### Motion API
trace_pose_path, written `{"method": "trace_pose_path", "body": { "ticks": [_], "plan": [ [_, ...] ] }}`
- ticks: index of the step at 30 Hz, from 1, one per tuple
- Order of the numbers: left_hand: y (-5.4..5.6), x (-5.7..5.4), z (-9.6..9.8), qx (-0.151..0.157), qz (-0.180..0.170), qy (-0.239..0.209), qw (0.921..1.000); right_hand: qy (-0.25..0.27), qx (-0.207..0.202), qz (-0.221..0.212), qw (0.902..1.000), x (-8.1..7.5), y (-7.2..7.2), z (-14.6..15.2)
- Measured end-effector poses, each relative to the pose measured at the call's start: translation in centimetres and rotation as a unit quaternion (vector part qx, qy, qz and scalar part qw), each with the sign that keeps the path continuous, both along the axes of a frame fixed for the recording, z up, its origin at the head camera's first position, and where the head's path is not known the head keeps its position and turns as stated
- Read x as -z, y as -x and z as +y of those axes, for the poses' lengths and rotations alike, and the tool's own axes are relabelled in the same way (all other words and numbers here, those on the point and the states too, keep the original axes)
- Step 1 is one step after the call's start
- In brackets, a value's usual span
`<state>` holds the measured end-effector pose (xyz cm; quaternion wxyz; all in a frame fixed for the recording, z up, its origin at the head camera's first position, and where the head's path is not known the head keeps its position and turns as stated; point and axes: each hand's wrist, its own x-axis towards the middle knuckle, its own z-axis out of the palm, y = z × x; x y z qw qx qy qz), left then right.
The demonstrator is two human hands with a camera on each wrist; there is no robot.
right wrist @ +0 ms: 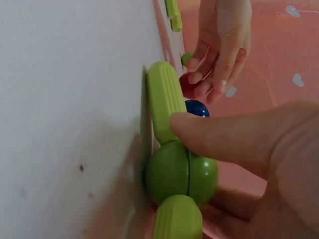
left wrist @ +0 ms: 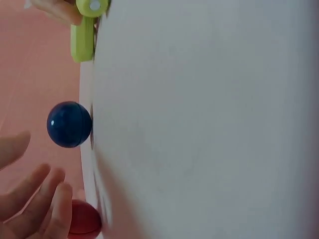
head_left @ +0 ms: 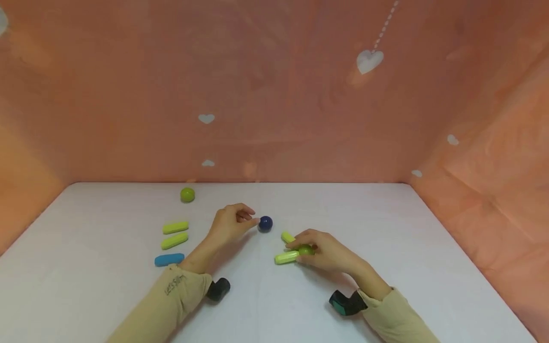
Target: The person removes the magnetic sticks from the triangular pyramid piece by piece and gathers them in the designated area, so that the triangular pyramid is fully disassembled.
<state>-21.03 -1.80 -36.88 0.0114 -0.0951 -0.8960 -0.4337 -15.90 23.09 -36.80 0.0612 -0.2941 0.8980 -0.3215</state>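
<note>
Left grip (head_left: pixel 231 224) beside blue ball (head_left: pixel 265 224); red ball (left wrist: pixel 85 218): wrist views only.

The dark blue plastic-looking ball (left wrist: pixel 70 124) is smooth and glossy; the seamed green plastic-looking ball (right wrist: pixel 170 172) shines too. The yellow-green plastic-looking stick (right wrist: pixel 164 99) is ribbed, with a soft sheen. The flat white tabletop (head_left: pixel 98 228) looks matt, the beige sleeve (head_left: pixel 158 309) wrinkled cloth.

Middle ball (head_left: pixel 265 224) on table (head_left: pixel 257 305) between left hand (head_left: pixel 230 224) and right hand (head_left: pixel 328 250), closer to left; second ball (left wrist: pixel 85 219) partly behind left hand. Held ball (head_left: pixel 306 250) in right hand, two rods (head_left: pixel 286 257) at its left. Left of left hand: three rods (head_left: pixel 174 240), far ball (head_left: pixel 187 194) behind them
</note>
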Motion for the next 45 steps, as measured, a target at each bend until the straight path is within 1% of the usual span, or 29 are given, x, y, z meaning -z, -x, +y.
{"method": "trace_pose_path", "body": {
  "ticks": [3, 5, 6, 9, 12, 15, 16, 18, 21, 22, 23, 24, 27, 30, 32, 33, 38, 40, 42, 45],
  "plan": [
    [-0.5, -0.4, 0.6, 0.023, -0.02, 0.01, 0.9995, -0.002, 0.008, -0.005, 1.0, -0.4, -0.3, 0.3],
    [-0.7, -0.8, 1.0, 0.037, -0.018, 0.018, 0.999, 0.002, 0.014, -0.004, 0.9999, -0.5, -0.3, 0.3],
    [-0.8, -0.9, 1.1, 0.041, -0.013, 0.02, 0.9989, 0.004, 0.017, -0.005, 0.9998, -0.5, -0.3, 0.3],
    [-1.0, -1.1, 1.2, 0.037, -0.011, 0.03, 0.9988, 0.007, 0.02, -0.004, 0.9998, -0.4, 0.0, 0.0],
    [-1.2, -1.0, 1.1, 0.036, -0.027, 0.034, 0.9984, -0.002, 0.022, 0.001, 0.9997, 0.0, 0.0, -0.4],
    [-1.6, -0.4, 0.9, 0.049, -0.063, 0.027, 0.9965, -0.016, 0.02, 0.002, 0.9997, 0.4, -0.2, -0.9],
    [-1.7, -0.3, 1.1, 0.057, -0.072, 0.023, 0.9955, -0.018, 0.019, 0.006, 0.9996, 0.4, -0.3, -0.8],
    [-2.0, 0.2, 1.1, 0.086, -0.089, 0.013, 0.9922, -0.019, 0.014, 0.013, 0.9996, 0.5, -0.3, -1.0],
    [-2.4, 1.0, 0.9, 0.14, -0.111, -0.001, 0.9839, -0.023, 0.011, 0.021, 0.9994, 0.8, -0.2, -1.6],
    [-2.4, 1.3, 0.9, 0.156, -0.113, -0.004, 0.9812, -0.025, 0.011, 0.022, 0.9994, 0.9, -0.1, -1.9],
    [-2.4, 1.5, 0.9, 0.168, -0.115, -0.008, 0.979, -0.029, 0.011, 0.023, 0.9992, 1.0, 0.1, -2.1],
    [-2.3, 1.7, 0.9, 0.172, -0.118, -0.008, 0.9781, -0.035, 0.013, 0.019, 0.9991, 1.1, 0.2, -2.4],
    [-1.8, 2.0, 1.1, 0.158, -0.12, 0.002, 0.9801, -0.047, 0.008, 0.017, 0.9987, 1.4, 1.0, -3.3],
    [-2.0, 1.7, 1.9, 0.133, -0.112, 0.025, 0.9844, -0.061, 0.003, 0.024, 0.9979, 1.2, 0.6, -3.4],
    [-1.9, 1.7, 1.9, 0.122, -0.112, 0.037, 0.9855, -0.061, -0.004, 0.031, 0.9976, 1.3, 0.6, -3.9],
    [-1.8, 1.7, 1.9, 0.121, -0.109, 0.042, 0.9857, -0.062, -0.006, 0.033, 0.9975, 1.3, 0.7, -4.1],
    [-2.0, 1.6, 1.4, 0.126, -0.13, 0.042, 0.9826, -0.07, -0.019, 0.017, 0.9972, 1.3, 0.6, -4.7],
    [-2.3, 1.5, 1.2, 0.125, -0.145, 0.039, 0.9808, -0.069, -0.02, 0.007, 0.9974, 1.2, 0.6, -4.6],
    [-2.6, 1.3, 1.0, 0.124, -0.151, 0.039, 0.98, -0.065, -0.018, 0.006, 0.9977, 1.1, 0.5, -4.5],
    [-3.3, 1.0, 0.4, 0.129, -0.166, 0.038, 0.977, -0.054, -0.014, 0.003, 0.9985, 1.0, 0.1, -4.1]
  ]
}}
